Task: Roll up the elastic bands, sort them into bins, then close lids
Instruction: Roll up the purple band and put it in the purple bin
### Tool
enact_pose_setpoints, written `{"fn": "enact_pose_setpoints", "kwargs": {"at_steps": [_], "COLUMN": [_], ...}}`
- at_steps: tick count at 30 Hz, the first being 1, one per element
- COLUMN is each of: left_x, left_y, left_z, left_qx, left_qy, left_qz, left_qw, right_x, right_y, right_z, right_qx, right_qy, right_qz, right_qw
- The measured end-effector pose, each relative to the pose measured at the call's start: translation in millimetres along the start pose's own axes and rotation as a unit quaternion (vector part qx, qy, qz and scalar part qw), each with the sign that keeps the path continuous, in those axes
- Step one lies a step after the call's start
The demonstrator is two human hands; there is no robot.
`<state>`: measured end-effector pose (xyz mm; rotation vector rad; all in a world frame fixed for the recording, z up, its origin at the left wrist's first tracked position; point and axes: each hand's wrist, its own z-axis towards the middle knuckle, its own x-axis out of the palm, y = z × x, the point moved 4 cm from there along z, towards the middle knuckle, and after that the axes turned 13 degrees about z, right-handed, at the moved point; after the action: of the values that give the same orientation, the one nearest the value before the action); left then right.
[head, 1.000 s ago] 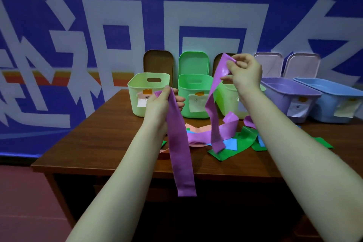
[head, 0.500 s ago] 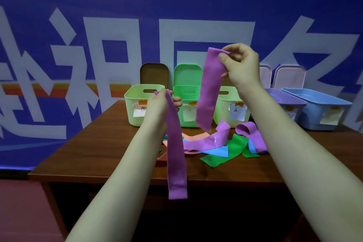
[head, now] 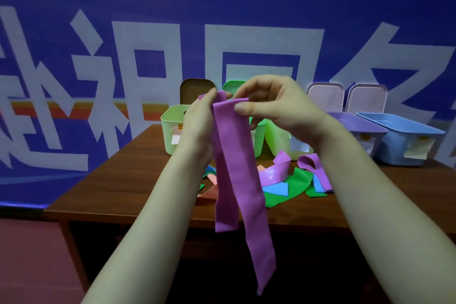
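A long purple elastic band (head: 234, 168) hangs doubled over in front of me, its two tails dangling below the table's front edge. My left hand (head: 199, 121) and my right hand (head: 274, 108) pinch its top fold together, close to each other. On the table lies a heap of loose bands: purple (head: 276, 170), green (head: 293, 187), blue (head: 276, 189) and salmon (head: 209, 191). Behind stand open bins: a pale green bin (head: 170, 128), green bins partly hidden by my hands, a purple bin (head: 357, 126) and a blue bin (head: 404, 140).
The brown wooden table (head: 118, 185) stands against a blue banner wall. Lids lean upright behind the bins: a brown lid (head: 192, 89) and two pale lids (head: 325, 96). Paper labels are stuck on the bins' fronts. Pink floor shows at the lower left.
My right hand came down and left with its end of the purple band, meeting my left hand, which rose. The band now hangs folded in two from both hands.
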<state>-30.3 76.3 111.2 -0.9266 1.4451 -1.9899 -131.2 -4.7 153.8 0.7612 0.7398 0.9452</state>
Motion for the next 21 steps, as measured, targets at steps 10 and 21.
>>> {"fn": "enact_pose_setpoints", "kwargs": {"at_steps": [10,21], "left_x": [-5.0,-0.7], "left_y": [-10.0,-1.4], "left_z": [-14.8,-14.6], "left_qx": [0.055,0.032], "left_qy": [0.069,0.105], "left_qz": [-0.009,-0.02], "left_qw": [0.996,0.994], "right_x": [7.7,8.7], "right_y": [8.7,7.6], "right_z": [-10.3,-4.3], "right_qx": [-0.069,-0.104], "right_qy": [-0.023,-0.093], "right_qz": [-0.154,-0.167], "right_qw": [0.985,0.976]}}
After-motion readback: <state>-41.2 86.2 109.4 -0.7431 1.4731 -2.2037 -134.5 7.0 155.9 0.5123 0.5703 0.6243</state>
